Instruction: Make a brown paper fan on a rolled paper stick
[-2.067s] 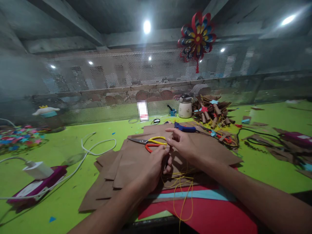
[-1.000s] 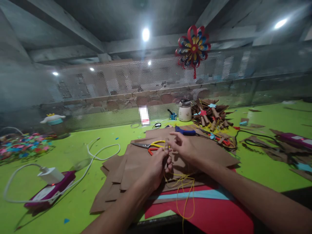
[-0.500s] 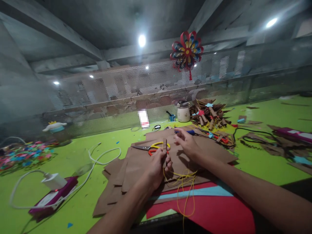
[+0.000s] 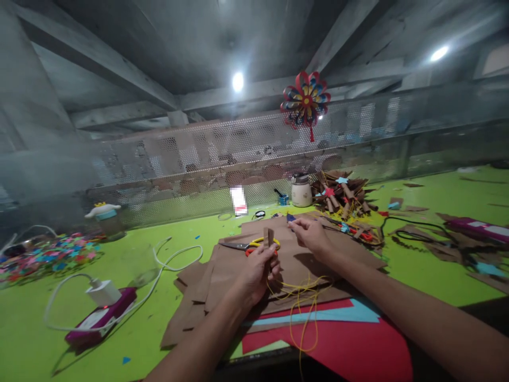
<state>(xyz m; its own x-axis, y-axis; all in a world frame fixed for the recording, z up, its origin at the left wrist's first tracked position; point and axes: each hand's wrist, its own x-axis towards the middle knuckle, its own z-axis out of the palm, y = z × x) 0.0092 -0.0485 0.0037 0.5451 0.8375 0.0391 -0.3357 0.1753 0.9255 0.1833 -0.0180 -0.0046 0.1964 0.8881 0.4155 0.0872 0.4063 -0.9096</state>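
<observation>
My left hand (image 4: 261,270) is closed around a narrow folded strip of brown paper (image 4: 269,237), its top standing up above my fingers. A loose yellow string (image 4: 304,297) trails below that hand in loops over the paper and down past the table edge. Scissors (image 4: 238,245) with yellow and orange handles lie partly hidden behind my left hand. My right hand (image 4: 312,237) is raised with thumb and fingers pinched together; whatever is between them is too small to make out. A dark blue handle (image 4: 291,218) shows just beyond its fingertips. Brown paper sheets (image 4: 226,270) lie stacked underneath.
Red paper (image 4: 350,345) and a light blue strip (image 4: 318,317) lie at the front edge. Purple power strips (image 4: 123,305) sit at both sides, with a white cable (image 4: 155,281) on the left. A jar (image 4: 301,192) and a pile of brown paper rolls (image 4: 345,193) stand behind.
My right hand's fingers have closed from a looser curl into a pinch, now covering most of the blue handle. The left hand still grips the strip. The view has shifted slightly.
</observation>
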